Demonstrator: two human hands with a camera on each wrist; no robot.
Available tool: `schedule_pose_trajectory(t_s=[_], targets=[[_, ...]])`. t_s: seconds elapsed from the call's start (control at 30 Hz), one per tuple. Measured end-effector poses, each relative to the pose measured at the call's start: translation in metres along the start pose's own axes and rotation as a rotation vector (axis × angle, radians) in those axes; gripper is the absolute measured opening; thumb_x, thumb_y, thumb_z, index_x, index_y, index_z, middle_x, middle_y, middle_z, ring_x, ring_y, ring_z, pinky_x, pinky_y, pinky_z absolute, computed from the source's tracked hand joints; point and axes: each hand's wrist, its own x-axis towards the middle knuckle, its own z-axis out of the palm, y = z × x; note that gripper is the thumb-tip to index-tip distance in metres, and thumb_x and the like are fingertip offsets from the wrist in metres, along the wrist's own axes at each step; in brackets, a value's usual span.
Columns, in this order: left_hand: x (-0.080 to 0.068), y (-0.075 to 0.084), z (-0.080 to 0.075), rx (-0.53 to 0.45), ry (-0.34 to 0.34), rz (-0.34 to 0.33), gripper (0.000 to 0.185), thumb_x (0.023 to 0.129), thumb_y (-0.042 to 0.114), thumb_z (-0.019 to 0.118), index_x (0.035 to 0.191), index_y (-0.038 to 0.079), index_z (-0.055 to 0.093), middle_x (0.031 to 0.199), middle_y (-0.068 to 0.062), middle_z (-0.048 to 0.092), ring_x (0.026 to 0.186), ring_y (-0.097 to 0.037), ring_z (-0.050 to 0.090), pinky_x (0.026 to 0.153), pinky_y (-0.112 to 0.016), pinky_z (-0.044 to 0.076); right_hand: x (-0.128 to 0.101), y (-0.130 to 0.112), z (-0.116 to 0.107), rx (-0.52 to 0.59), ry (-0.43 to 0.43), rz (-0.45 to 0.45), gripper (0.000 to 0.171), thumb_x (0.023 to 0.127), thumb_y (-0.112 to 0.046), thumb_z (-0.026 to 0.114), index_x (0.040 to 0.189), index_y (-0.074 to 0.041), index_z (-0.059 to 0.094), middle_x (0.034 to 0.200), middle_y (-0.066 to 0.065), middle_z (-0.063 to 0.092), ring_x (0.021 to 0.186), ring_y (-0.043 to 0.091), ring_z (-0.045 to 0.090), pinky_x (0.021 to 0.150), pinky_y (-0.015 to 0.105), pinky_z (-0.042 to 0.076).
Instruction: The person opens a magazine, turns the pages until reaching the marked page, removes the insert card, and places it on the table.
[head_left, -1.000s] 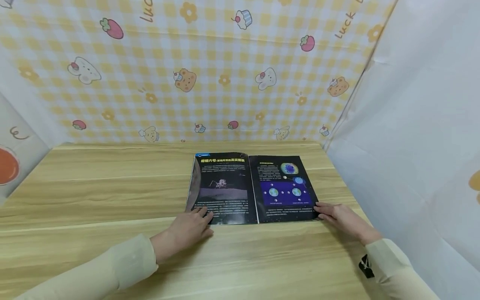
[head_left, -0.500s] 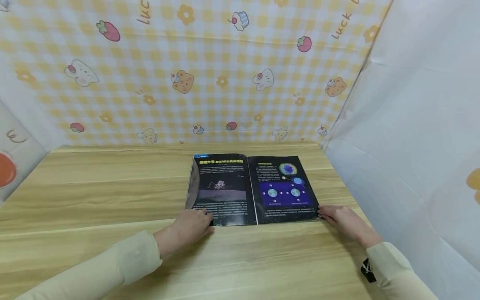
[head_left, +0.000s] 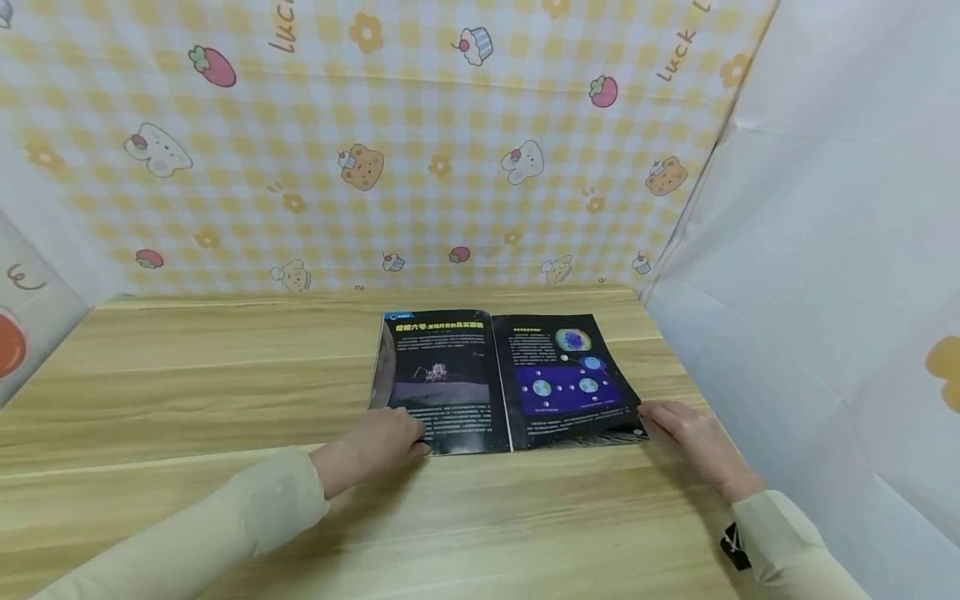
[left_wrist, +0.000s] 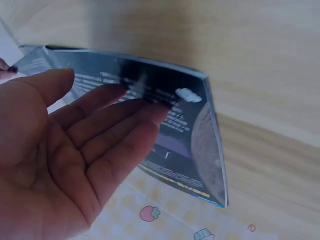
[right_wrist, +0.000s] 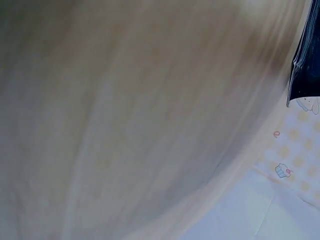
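A wooden table (head_left: 225, 392) is enclosed by a yellow checked backdrop (head_left: 375, 125) printed with sweets and animals. Nearest the viewer, the left hand (head_left: 375, 446) is laid on the lower left page of an open magazine (head_left: 465, 375), its fingers (left_wrist: 115, 120) straight and spread. At the lower right corner the page edges are touched by the right hand (head_left: 693, 442); whether they are pinched cannot be told. The magazine lies flat toward the table's far right.
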Motion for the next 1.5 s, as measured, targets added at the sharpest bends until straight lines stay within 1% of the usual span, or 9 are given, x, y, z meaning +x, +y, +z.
schedule_pose_trajectory(t_s=[0.07,0.13,0.27,0.4,0.57,0.73,0.97,1.2,1.5], targets=[[0.003,0.001,-0.002,0.000,-0.013,-0.019,0.025,0.086,0.024,0.068,0.067,0.006,0.064,0.063,-0.006,0.063,0.059,-0.021,0.059,0.053,-0.037,0.048,0.002,0.000,0.000,-0.003,0.059,-0.034,0.029,0.073,0.005,0.063,0.100,-0.004,0.068,0.099,0.011,0.069,0.086,0.028,0.067,0.074,0.039,0.054],[0.007,0.003,-0.004,0.003,-0.019,-0.041,0.026,0.086,0.025,0.067,0.068,0.006,0.064,0.063,-0.006,0.063,0.059,-0.022,0.060,0.054,-0.038,0.049,0.003,0.000,0.001,-0.004,0.110,-0.063,0.017,0.086,-0.006,0.057,0.099,-0.005,0.068,0.097,0.011,0.069,0.083,0.027,0.067,0.071,0.038,0.054],[0.016,0.012,-0.007,0.018,-0.020,-0.083,0.028,0.087,0.028,0.067,0.070,0.006,0.065,0.066,-0.007,0.064,0.063,-0.024,0.063,0.056,-0.039,0.051,0.005,0.001,0.004,-0.018,0.196,-0.099,0.045,0.102,-0.030,0.032,0.095,-0.005,0.069,0.094,0.011,0.069,0.080,0.027,0.067,0.068,0.037,0.053],[0.027,0.022,-0.006,0.004,0.005,-0.073,0.027,0.086,0.028,0.067,0.070,0.007,0.065,0.067,-0.007,0.064,0.063,-0.024,0.063,0.056,-0.039,0.052,0.007,0.002,0.004,-0.027,0.248,-0.117,0.046,0.103,-0.031,0.032,0.094,-0.005,0.069,0.093,0.011,0.069,0.079,0.027,0.067,0.068,0.036,0.052],[0.042,0.036,0.000,-0.021,0.032,-0.012,0.026,0.086,0.030,0.067,0.073,0.008,0.064,0.069,-0.006,0.064,0.064,-0.022,0.062,0.054,-0.038,0.051,0.008,0.001,0.003,-0.048,0.259,-0.127,0.045,0.103,-0.030,0.032,0.095,-0.005,0.068,0.094,0.012,0.069,0.079,0.028,0.067,0.069,0.035,0.051],[0.063,0.057,0.006,0.017,0.035,0.061,0.024,0.087,0.033,0.065,0.081,0.011,0.064,0.075,-0.003,0.066,0.070,-0.018,0.064,0.058,-0.033,0.053,0.009,0.000,0.002,-0.054,0.261,-0.119,0.046,0.103,-0.030,0.031,0.095,-0.004,0.068,0.093,0.013,0.069,0.079,0.028,0.067,0.069,0.036,0.052],[0.093,0.095,0.014,0.033,0.005,0.147,0.034,0.091,0.038,0.059,0.112,0.012,0.064,0.107,-0.001,0.068,0.092,-0.014,0.066,0.072,-0.029,0.056,0.009,-0.002,0.002,-0.068,0.270,-0.120,0.045,0.103,-0.030,0.033,0.091,-0.004,0.068,0.091,0.013,0.070,0.078,0.028,0.067,0.067,0.036,0.052],[0.118,0.129,0.020,-0.001,0.028,0.195,0.046,0.093,0.038,0.056,0.131,0.012,0.055,0.133,-0.003,0.057,0.116,-0.014,0.058,0.086,-0.029,0.053,0.007,-0.003,0.001,-0.084,0.267,-0.107,0.045,0.103,-0.031,0.033,0.091,-0.004,0.068,0.091,0.012,0.070,0.078,0.026,0.067,0.068,0.035,0.053],[0.151,0.162,0.026,0.080,0.153,0.215,0.038,0.096,0.029,0.054,0.132,0.017,0.053,0.134,0.001,0.056,0.118,-0.011,0.056,0.085,-0.024,0.053,0.007,-0.004,0.000,-0.091,0.242,-0.091,0.045,0.103,-0.029,0.030,0.095,-0.004,0.067,0.093,0.012,0.070,0.080,0.027,0.068,0.069,0.035,0.053]])
